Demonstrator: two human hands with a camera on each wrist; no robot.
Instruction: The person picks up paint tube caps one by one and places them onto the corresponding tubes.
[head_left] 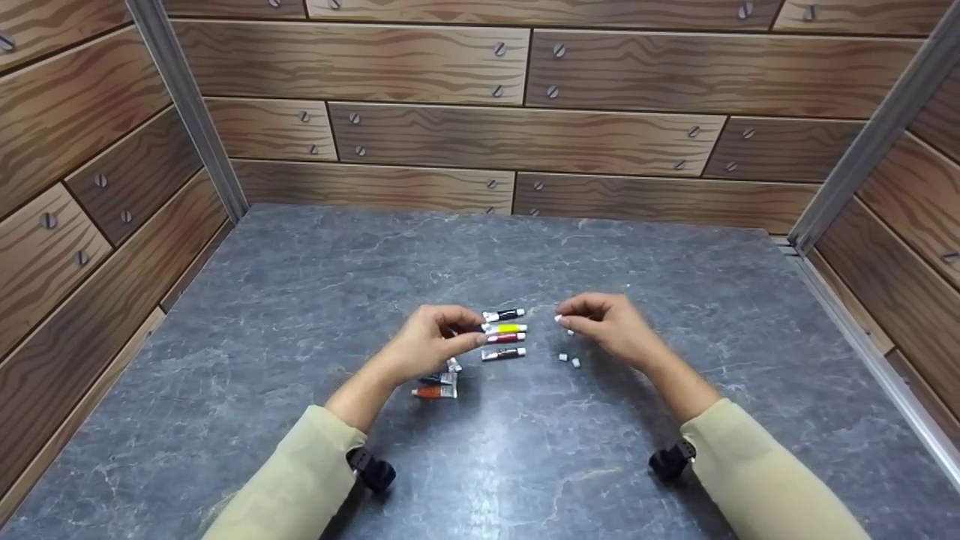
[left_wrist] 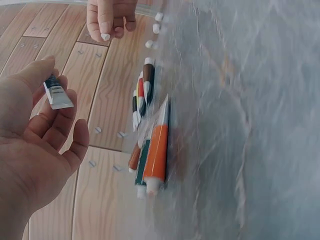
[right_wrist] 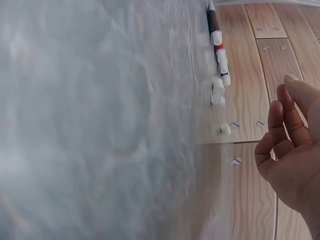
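My left hand (head_left: 427,343) pinches a small dark blue paint tube (left_wrist: 57,95) between thumb and fingers, its flat silver end showing in the left wrist view. Between the right thumb and fingertips, my right hand (head_left: 613,330) pinches a small white cap (head_left: 559,319). Beside the left fingertips lies a row of paint tubes: black (head_left: 505,315), yellow (head_left: 506,328), red (head_left: 505,338) and dark brown (head_left: 503,353). Nearer the left wrist are an orange tube (head_left: 433,392), a dark green tube (left_wrist: 143,162) and a brown tube (left_wrist: 134,157), partly hidden in the head view.
Loose white caps (head_left: 576,363) lie on the table below the right hand. The grey marbled tabletop (head_left: 525,465) is bounded by wood-patterned walls (head_left: 420,135) at the back and sides, with metal posts (head_left: 191,105) at the corners.
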